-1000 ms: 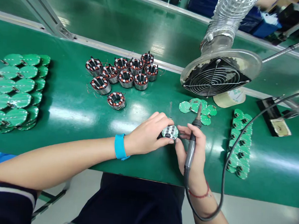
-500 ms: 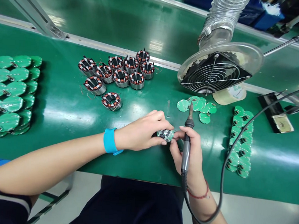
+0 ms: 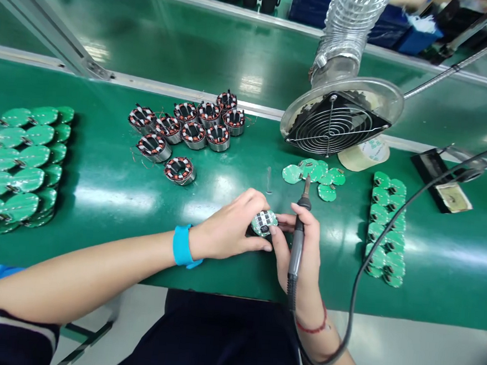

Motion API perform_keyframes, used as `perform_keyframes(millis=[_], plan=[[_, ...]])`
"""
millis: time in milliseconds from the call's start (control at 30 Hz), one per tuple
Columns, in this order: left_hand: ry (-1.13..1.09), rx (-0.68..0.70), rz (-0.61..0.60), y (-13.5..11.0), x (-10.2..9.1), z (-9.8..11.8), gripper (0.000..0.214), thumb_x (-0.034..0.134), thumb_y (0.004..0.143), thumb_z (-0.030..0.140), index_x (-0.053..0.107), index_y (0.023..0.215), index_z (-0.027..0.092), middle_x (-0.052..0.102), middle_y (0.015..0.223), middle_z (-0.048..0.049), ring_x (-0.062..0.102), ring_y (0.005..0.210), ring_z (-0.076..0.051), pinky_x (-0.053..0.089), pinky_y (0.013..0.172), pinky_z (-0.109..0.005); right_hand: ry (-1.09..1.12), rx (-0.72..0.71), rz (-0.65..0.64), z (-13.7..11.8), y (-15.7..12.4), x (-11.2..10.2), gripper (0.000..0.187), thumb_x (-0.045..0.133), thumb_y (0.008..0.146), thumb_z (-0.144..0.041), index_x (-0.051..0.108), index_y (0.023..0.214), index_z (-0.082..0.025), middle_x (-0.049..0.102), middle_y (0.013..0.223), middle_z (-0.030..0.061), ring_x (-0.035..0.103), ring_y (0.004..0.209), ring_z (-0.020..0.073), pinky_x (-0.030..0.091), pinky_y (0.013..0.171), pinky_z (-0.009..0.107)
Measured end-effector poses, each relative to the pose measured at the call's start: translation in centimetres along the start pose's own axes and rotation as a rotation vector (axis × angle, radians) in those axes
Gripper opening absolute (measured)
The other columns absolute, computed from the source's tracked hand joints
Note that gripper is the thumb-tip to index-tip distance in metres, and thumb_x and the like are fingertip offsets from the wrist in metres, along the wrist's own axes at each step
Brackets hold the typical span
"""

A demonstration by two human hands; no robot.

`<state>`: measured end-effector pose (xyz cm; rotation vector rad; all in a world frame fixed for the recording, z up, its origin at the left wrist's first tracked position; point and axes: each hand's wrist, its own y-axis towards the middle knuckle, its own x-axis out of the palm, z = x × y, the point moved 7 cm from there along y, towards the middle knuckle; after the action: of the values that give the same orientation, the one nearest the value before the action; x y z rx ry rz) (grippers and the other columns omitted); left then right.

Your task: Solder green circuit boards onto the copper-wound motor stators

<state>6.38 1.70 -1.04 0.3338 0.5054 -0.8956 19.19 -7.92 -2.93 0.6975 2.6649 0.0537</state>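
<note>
A round green circuit board [image 3: 264, 223], with dark square parts on its face, is tilted up between my two hands. My left hand [image 3: 232, 226], with a blue wrist strap, curls around its left edge; the thumb lies just below the board, and the other fingertips are hidden behind it. The thumb and fingers of my right hand [image 3: 308, 254] pinch the board's right edge. That same hand also keeps a soldering iron [image 3: 296, 253] against its fingers, with the tip pointing up and away. Beyond the tip lies a loose cluster of round green boards [image 3: 326, 193].
Several copper-wound motor stators [image 3: 180, 170] stand at the back left. Stacked green boards [image 3: 29, 180] fill the far left, with more rows [image 3: 377, 233] at right. A fume extractor fan [image 3: 333, 125] overhangs the bench near a tape roll [image 3: 364, 155], a soldering stand [image 3: 444, 180] and the iron's cable [image 3: 354, 301].
The circuit board has turned so its face shows more. My right thumb has moved onto its edge, and my left thumb has come away from its face. The view has shifted slightly.
</note>
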Motion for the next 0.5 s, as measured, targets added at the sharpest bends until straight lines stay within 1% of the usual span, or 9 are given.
perform_keyframes(millis=[100,167,267,333,367,400,433,467,500], plan=[[-0.173,-0.054,-0.026,0.0,0.0,-0.4,0.013,0.065,0.101,0.03,0.063,0.107,0.019,0.064,0.103,-0.0031,0.057,0.078,-0.014,0.052,0.071,-0.028,0.011,-0.036,0.051,-0.8,-0.3,-0.1,0.041,0.067,0.1,-0.029,0.052,0.138,-0.032,0.078,0.108,0.0025,0.078,0.095,0.0208,0.065,0.087,0.041],[-0.24,-0.101,-0.014,0.1,0.0,-0.8,0.01,0.059,0.102,0.026,0.064,0.105,0.018,0.065,0.096,-0.0012,0.054,0.072,-0.013,0.049,0.068,-0.026,-0.011,-0.081,0.056,-1.2,-0.1,-0.1,0.038,0.066,0.101,-0.026,0.053,0.136,-0.033,0.079,0.107,0.0014,0.079,0.092,0.0201,0.065,0.085,0.039],[-0.273,-0.143,-0.01,0.3,0.5,-1.5,0.013,0.062,0.101,0.03,0.065,0.105,0.018,0.069,0.096,-0.0015,0.055,0.072,-0.013,0.048,0.066,-0.025,-0.079,-0.145,0.022,-1.3,0.5,0.1,0.034,0.064,0.102,-0.025,0.056,0.134,-0.032,0.079,0.106,0.002,0.08,0.091,0.0209,0.065,0.083,0.038],[-0.228,-0.15,-0.008,0.4,0.6,-1.8,0.016,0.063,0.102,0.033,0.065,0.108,0.018,0.071,0.099,-0.0033,0.057,0.071,-0.013,0.05,0.065,-0.026,-0.111,-0.202,-0.002,-1.2,0.6,0.2,0.033,0.062,0.102,-0.028,0.057,0.135,-0.031,0.079,0.107,0.0036,0.08,0.095,0.023,0.064,0.086,0.041],[-0.193,-0.127,-0.005,0.5,0.4,-1.8,0.018,0.065,0.102,0.034,0.065,0.111,0.019,0.072,0.103,-0.0051,0.06,0.072,-0.014,0.052,0.065,-0.027,-0.124,-0.227,-0.006,-1.1,0.6,0.0,0.034,0.061,0.103,-0.03,0.058,0.136,-0.03,0.079,0.108,0.0046,0.079,0.098,0.0246,0.064,0.088,0.043],[-0.157,-0.075,-0.006,0.6,0.2,-1.5,0.022,0.068,0.1,0.034,0.064,0.116,0.018,0.073,0.108,-0.0077,0.065,0.077,-0.016,0.055,0.068,-0.028,-0.133,-0.243,0.001,-0.9,0.5,-0.4,0.035,0.062,0.103,-0.033,0.059,0.137,-0.03,0.079,0.109,0.0054,0.079,0.099,0.0259,0.063,0.088,0.045],[-0.113,0.009,-0.002,0.7,-0.1,-0.9,0.03,0.072,0.098,0.033,0.064,0.122,0.018,0.073,0.118,-0.011,0.071,0.089,-0.02,0.06,0.077,-0.031,-0.146,-0.223,0.011,-0.3,0.4,-1.0,0.036,0.063,0.103,-0.037,0.06,0.138,-0.03,0.079,0.11,0.0064,0.077,0.1,0.0277,0.062,0.088,0.047],[-0.068,0.13,-0.039,0.7,-0.2,0.0,0.041,0.076,0.096,0.032,0.062,0.131,0.018,0.071,0.131,-0.0142,0.072,0.11,-0.024,0.061,0.091,-0.033,-0.159,-0.207,0.052,0.4,0.3,-1.9,0.037,0.065,0.102,-0.042,0.062,0.136,-0.029,0.078,0.112,0.0082,0.076,0.101,0.0302,0.061,0.088,0.05],[-0.02,0.227,-0.138,0.7,0.1,0.8,0.052,0.078,0.095,0.031,0.059,0.142,0.017,0.068,0.141,-0.0156,0.067,0.131,-0.027,0.057,0.108,-0.034,-0.171,-0.178,0.083,1.3,0.3,-2.8,0.038,0.066,0.101,-0.046,0.064,0.135,-0.029,0.077,0.116,0.0102,0.074,0.105,0.033,0.06,0.091,0.053]])
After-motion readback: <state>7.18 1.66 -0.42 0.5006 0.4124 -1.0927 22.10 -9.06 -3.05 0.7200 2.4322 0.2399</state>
